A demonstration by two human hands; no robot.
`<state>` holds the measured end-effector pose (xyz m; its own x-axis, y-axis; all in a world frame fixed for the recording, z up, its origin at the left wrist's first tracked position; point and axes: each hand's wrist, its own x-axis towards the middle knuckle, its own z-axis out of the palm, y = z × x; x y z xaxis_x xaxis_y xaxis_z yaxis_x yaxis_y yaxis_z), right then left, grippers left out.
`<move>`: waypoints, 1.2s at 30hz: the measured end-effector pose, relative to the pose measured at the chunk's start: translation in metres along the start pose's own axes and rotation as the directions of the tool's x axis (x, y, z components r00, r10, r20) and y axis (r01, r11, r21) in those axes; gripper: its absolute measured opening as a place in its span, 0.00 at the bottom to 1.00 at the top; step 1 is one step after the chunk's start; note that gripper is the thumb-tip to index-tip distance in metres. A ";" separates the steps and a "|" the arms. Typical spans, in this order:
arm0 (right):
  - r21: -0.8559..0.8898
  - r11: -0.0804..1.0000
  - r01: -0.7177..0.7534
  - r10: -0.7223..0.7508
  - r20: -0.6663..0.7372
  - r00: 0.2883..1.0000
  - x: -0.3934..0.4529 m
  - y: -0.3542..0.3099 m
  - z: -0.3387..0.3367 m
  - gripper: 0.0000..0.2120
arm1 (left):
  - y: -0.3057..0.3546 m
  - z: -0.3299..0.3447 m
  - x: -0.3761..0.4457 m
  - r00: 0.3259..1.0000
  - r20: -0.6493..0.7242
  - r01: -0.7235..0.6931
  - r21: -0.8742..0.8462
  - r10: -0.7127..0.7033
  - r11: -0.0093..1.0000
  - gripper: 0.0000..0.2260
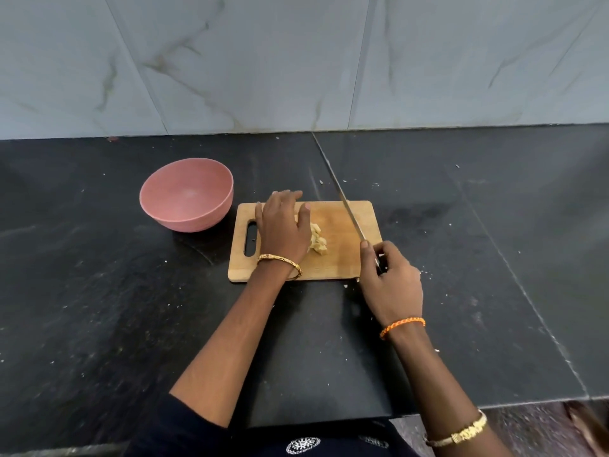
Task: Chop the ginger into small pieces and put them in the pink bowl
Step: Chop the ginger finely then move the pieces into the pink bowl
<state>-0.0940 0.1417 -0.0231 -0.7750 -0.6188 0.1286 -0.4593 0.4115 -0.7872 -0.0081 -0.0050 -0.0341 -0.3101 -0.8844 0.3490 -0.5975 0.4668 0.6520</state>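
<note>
Pale ginger [317, 241] chunks lie mid-board [342, 262], touching the left hand [282, 228], which rests open and flat beside them. Right hand [392, 285] grips the knife [350, 212], blade raised right of the ginger. Bowl [186, 194] stands empty, left.

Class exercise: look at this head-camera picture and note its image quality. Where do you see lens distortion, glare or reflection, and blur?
Head view: the wide lens bends the counter edge and the wall tile seams; soft light gives a dull sheen on the counter, no hard glare; the pink bowl, ginger and knife are fairly sharp; the bottom right corner is blurred.
</note>
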 end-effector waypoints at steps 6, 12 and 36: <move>0.002 0.999 -0.034 0.034 -0.144 0.989 0.021 0.022 -0.010 0.12 | -0.021 -0.010 -0.013 1.000 0.013 0.022 0.068 -0.023 0.997 0.22; -0.211 0.953 -0.218 0.172 -0.218 0.961 0.031 0.055 -0.018 0.13 | -0.031 -0.024 -0.021 0.992 0.016 0.126 -0.193 -0.126 0.973 0.14; -0.314 0.888 0.336 -0.012 0.715 0.699 0.080 -0.037 0.040 0.34 | -0.025 -0.046 0.017 0.753 0.607 0.085 0.291 -0.253 0.953 0.44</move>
<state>-0.1221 0.0505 -0.0077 -0.2254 -0.9158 -0.3324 -0.8047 0.3673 -0.4664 0.0356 -0.0317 -0.0129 -0.5315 -0.7880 -0.3106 -0.8110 0.3677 0.4550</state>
